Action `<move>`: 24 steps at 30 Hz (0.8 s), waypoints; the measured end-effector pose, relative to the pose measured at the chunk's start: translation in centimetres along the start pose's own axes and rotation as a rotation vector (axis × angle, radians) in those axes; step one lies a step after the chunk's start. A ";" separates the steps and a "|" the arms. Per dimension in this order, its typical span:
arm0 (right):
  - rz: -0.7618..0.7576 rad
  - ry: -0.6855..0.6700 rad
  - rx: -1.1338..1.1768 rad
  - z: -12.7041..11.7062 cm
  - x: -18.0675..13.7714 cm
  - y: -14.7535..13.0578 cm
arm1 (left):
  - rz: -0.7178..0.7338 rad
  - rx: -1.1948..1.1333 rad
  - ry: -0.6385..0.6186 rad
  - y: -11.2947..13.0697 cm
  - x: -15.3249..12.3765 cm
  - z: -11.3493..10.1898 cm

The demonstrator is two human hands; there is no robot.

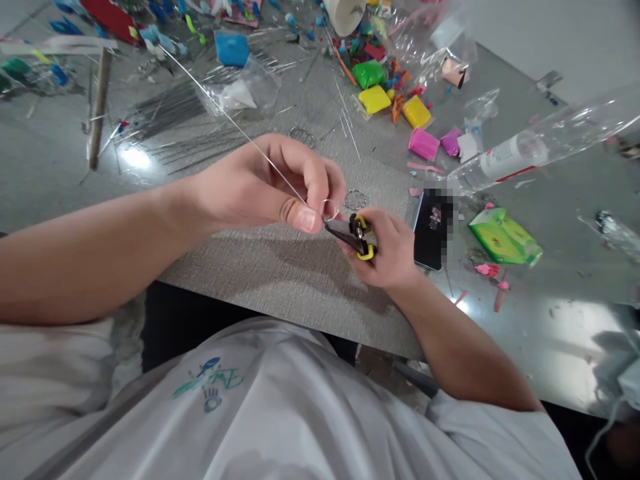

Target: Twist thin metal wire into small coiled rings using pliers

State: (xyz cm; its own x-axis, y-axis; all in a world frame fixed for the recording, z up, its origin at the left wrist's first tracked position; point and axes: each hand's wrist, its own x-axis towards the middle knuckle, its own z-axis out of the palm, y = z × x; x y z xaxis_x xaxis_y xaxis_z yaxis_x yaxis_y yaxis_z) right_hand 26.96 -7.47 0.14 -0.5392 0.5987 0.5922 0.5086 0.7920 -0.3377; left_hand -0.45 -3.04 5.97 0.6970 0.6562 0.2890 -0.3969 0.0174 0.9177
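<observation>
A long thin wire [235, 125] runs from the upper left down into my left hand [280, 183], whose thumb and fingers pinch it near its looped end. The small wire loop [329, 202] stands out just past my fingertips. My right hand [387, 250] is wrapped round a pair of pliers [357, 235] with black and yellow handles. The pliers' dark jaws point left and meet the wire by my left thumb; whether they clamp it I cannot tell. Behind my hands lie a wire ring [357, 199] and another wire ring [301, 137] on the table.
Many straight wires [175, 117] lie at the back left beside a wooden stick [99, 110]. Coloured clay packs [375, 100] are scattered at the back. To the right are a phone [431, 230], a clear plastic bottle [520, 157] and a green packet [505, 237].
</observation>
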 end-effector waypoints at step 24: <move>0.005 -0.051 0.059 -1.3 1.0 -1.6 | -0.020 -0.068 -0.045 0.6 -0.2 -0.3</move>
State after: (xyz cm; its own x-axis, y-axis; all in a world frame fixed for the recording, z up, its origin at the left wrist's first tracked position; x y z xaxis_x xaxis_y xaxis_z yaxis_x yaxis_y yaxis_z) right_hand 26.50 -8.24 2.26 -0.5711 0.6066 0.5531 0.4712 0.7940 -0.3842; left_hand -0.95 -2.95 6.36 0.7307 0.6206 0.2843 -0.4213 0.0823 0.9032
